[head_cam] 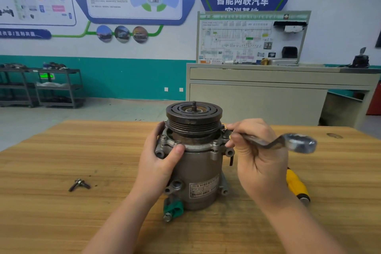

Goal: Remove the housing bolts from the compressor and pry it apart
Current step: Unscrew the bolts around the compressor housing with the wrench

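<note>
The left hand [162,161] wraps the left side of the compressor [195,163], thumb pressed on the housing flange and fingers curled behind, out of sight. The right hand [259,156] grips the shank of a ring wrench [276,141]; one end sits at a bolt on the compressor's right flange, hidden by the fingers, and the free ring end, blurred, sticks out right. The compressor stands upright, pulley up, at the middle of the wooden table [61,150]. 2 loose bolts [79,184] lie well to its left. A yellow-handled tool [296,187] lies just right of it, partly covered by the right wrist.
</note>
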A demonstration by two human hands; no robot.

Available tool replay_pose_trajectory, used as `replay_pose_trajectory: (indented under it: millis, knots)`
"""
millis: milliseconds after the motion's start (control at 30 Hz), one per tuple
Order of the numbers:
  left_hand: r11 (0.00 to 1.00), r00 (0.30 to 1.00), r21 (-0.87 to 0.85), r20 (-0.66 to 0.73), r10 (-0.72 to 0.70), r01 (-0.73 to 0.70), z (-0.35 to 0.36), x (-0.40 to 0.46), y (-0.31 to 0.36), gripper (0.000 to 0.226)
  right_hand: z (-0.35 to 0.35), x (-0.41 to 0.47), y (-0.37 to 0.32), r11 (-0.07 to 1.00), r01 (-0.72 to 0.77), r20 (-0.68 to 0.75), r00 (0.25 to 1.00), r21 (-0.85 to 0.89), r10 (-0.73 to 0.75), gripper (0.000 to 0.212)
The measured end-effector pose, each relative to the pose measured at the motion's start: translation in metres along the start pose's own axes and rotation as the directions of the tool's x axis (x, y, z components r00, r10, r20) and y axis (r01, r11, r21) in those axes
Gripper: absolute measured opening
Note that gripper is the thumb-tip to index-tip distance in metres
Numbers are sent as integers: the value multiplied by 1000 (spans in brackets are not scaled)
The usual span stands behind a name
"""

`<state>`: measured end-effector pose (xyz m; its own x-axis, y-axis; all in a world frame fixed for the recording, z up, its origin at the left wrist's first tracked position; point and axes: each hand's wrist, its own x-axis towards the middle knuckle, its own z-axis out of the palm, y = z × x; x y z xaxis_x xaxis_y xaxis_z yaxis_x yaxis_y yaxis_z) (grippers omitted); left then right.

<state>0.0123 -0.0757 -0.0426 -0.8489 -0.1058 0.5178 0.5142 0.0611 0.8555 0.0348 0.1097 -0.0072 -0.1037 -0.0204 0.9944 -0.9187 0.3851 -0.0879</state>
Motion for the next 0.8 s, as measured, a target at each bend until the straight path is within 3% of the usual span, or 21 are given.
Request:
replay_pose_trajectory:
  millis: [167,233,300,367,400,467,533,600,667,700,800]
  knots:
    - [1000,1000,-4,1,5,-5,0,0,-1,99,7,-4,-2,981,94,40,995,-169,-89,17]
    - [1000,1000,-4,1,4,-4,0,0,-2,98,9,-6,-2,998,-10,-69,998,-62,6,27]
    - [1000,1000,-5,1,5,-5,0,0,-2,97,11,-6,-2,973,-156,-236,952,172,194,26]
    - [1000,1000,-16,1,4,-4,0,0,-3,96,8,0,7,839,-352,-345,792,415,504,25]
    - [1000,1000,-20,0,6,-6,0,0,-3,95,5,4,14,714,-455,-320,673,532,667,26]
    - [1000,1000,-20,-4,18,-18,1,1,-3,90,-2,14,31,372,-581,-118,427,724,897,26]
    - [1000,1000,-19,-13,25,-25,2,1,-3,87,-3,20,42,73,-614,96,238,786,967,24]
    - [1000,1000,-19,-17,25,-25,1,1,-3,83,-2,20,46,-50,-552,182,187,832,965,25]
    - [999,999,-25,-20,31,-31,2,1,-2,77,-5,21,46,-28,-448,142,223,893,964,25]
    - [999,999,-27,-22,34,-35,2,1,-2,74,-8,22,44,44,-428,76,260,903,963,24]
    - [999,999,-27,-19,36,-36,2,2,-3,76,-14,25,35,399,-491,-178,436,774,882,20]
